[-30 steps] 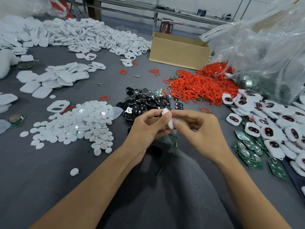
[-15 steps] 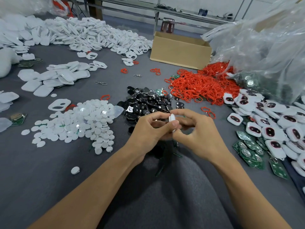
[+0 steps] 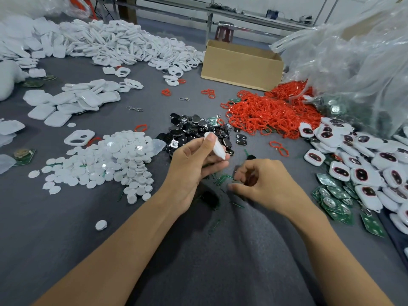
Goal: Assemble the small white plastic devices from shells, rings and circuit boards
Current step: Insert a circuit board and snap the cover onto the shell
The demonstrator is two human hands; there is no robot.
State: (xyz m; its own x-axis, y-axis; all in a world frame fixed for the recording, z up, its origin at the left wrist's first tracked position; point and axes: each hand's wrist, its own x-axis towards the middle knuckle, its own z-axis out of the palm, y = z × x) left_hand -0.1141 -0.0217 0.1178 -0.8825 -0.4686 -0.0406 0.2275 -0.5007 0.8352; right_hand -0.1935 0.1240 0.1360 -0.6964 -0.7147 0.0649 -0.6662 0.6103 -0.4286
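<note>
Right hand (image 3: 265, 182) dropped away; shell (image 3: 216, 147) slants upper-left.

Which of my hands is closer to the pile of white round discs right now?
Left. The left hand, holding a white shell, sits just right of the pile of white discs; the right hand is farther right, beyond it.

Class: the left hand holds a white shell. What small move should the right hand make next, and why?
Probably the right hand lifts the small dark part by its fingers to the white shell. The left hand holds it up; the right hand's curled fingers are down among loose parts; whether they grip one is unclear.
</note>
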